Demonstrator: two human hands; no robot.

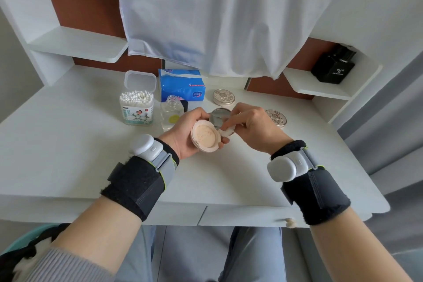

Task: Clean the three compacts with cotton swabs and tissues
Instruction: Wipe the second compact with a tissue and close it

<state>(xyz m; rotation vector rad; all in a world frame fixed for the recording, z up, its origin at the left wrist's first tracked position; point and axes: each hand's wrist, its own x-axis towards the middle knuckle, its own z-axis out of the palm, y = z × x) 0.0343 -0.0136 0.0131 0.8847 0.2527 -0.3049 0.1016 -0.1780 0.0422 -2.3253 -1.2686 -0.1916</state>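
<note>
My left hand grips an open pink compact above the desk; its powder pan faces me and the mirrored lid stands up behind. My right hand pinches a small wad of white tissue against the hinge area between pan and lid. Two closed silver embossed compacts lie on the desk, one behind the hands and one to the right of my right hand. An open box of cotton swabs and a blue tissue pack stand at the back left.
A clear uncapped bottle stands just left of my left hand. The white desk has shelves on both sides; a black perfume box sits on the right shelf. A white cloth hangs over the back.
</note>
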